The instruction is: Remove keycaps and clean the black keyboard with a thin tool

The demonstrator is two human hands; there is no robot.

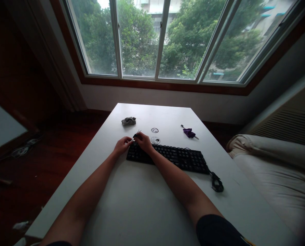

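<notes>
A black keyboard (183,158) lies across the white table, and my forearms reach toward its left end. My left hand (123,145) is closed at that end, its fingertips pinching a small pale piece. Right beside it, my right hand (143,140) is closed on a small black piece (135,135), with thin wire-like ends sticking up from it. Both sets of fingertips meet just above the keyboard's upper left corner. The pieces are too small to name surely. Behind the keyboard are two small round clear dishes, a nearer one (155,140) and a farther one (155,130).
A crumpled grey cloth (128,121) sits at the far left of the table (132,201). To the right lies a purple cloth (189,133) around a thin stick-like tool. The keyboard's bundled cable (216,182) rests off its right end. A pale couch (267,177) stands right of the table.
</notes>
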